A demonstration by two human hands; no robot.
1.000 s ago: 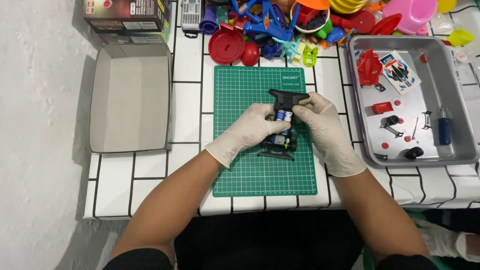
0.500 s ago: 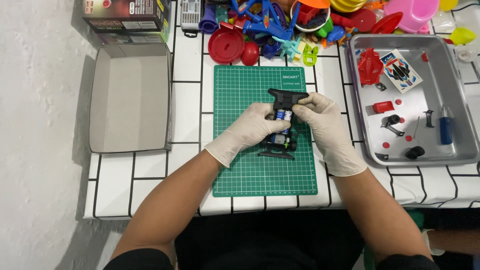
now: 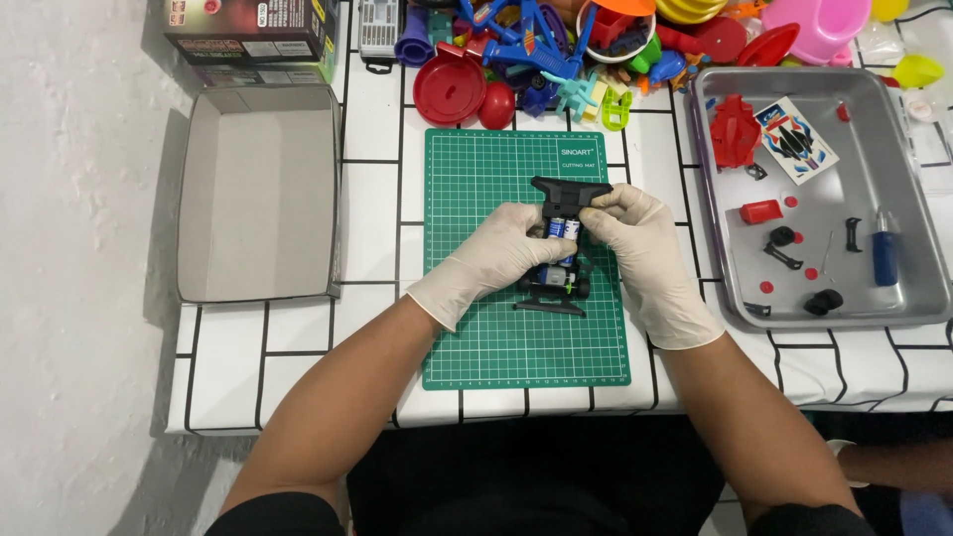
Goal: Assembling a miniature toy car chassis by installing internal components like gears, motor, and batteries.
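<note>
The white tiled surface with black grid lines carries everything, and the green gridded cutting mat lies at its middle as the landmark. Left of the mat sits an open grey cardboard box tray, and beyond that tray a dark printed carton. Right of the mat stands a shallow rectangular steel tray holding a red plastic shell piece, a sticker sheet, a blue-handled screwdriver and small black and red parts. Beyond the mat's far edge spreads a heap of bright plastic toys, with a round red lid nearest the mat.

Over the mat's centre, the left hand in a pale rubber glove and the right hand, gloved alike, meet around a small black toy car chassis with a blue battery showing. The left fingers curl and pinch the chassis from its left side; the right fingers pinch its upper right edge. The chassis's near end rests on the mat.
</note>
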